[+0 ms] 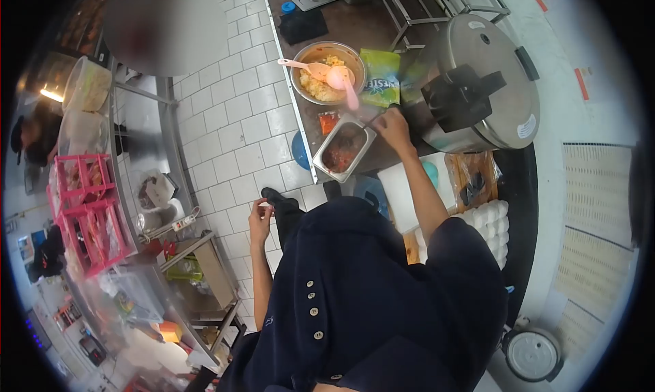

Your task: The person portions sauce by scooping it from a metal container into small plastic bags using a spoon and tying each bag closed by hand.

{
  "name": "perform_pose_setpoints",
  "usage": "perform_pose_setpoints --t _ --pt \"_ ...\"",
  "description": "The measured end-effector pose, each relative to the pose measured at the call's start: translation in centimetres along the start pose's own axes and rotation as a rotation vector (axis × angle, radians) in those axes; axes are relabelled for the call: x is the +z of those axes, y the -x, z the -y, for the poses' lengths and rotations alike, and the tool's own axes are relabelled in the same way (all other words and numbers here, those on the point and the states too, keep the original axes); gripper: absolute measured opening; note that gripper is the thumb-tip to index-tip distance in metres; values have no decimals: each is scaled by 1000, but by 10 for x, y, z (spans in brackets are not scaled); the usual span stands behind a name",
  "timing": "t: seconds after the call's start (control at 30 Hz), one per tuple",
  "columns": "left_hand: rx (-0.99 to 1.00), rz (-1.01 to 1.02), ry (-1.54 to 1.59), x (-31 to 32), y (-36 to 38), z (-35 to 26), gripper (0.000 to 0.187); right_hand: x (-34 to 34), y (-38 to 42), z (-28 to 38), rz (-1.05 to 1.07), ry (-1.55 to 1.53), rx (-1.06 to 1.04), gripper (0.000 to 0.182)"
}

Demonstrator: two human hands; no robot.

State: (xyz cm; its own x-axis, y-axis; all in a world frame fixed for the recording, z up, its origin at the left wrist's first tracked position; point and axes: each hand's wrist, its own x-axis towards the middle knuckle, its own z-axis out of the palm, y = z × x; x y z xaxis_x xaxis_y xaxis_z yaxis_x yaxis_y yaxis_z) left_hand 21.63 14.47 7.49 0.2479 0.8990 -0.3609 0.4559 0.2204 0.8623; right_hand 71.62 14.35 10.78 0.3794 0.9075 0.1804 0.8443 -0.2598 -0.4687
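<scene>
My right hand [394, 129] grips the dark handle of a utensil [370, 122]. The utensil's lower end dips into a rectangular metal container [372, 141] of chunky red sauce [339, 158], so its head is hidden. My left hand [260, 221] hangs over the tiled floor beside the counter, its fingers loosely bent with nothing visible in them. Above the container, a round metal bowl [295, 79] holds yellow food, with a pink spatula [315, 69] and a pink ladle [338, 79] over it. A small red packet [328, 123] lies between bowl and container.
Right of the bowl lie a green packet [380, 75] and a large lidded steel pot [477, 85]. Egg trays [488, 228] and a white sheet [399, 194] are near my right arm. Pink baskets [85, 187] stand on the left shelving. Another person [37, 136] is at far left.
</scene>
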Motion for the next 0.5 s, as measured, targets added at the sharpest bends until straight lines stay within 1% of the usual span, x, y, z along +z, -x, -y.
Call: perform_pose_setpoints --t 0.03,0.07,0.13,0.23,0.27,0.33,0.5 --pt "-10 20 -25 8 7 -5 30 6 -3 -4 84 110 -96 19" --pt "-13 6 -28 16 14 -4 30 9 -5 -8 86 100 -106 19" --pt "0 61 -34 28 22 -4 32 19 -14 -9 91 78 -33 12" --pt "-30 38 9 43 35 -16 28 37 -15 -32 39 11 -112 11" --pt "-53 32 15 47 39 -18 28 35 -14 -30 40 6 -128 11" --pt "-34 14 26 55 42 -10 27 28 -9 -23 95 223 -233 14" --pt "-44 -4 38 72 47 -15 24 28 -8 -20 86 195 -237 15"
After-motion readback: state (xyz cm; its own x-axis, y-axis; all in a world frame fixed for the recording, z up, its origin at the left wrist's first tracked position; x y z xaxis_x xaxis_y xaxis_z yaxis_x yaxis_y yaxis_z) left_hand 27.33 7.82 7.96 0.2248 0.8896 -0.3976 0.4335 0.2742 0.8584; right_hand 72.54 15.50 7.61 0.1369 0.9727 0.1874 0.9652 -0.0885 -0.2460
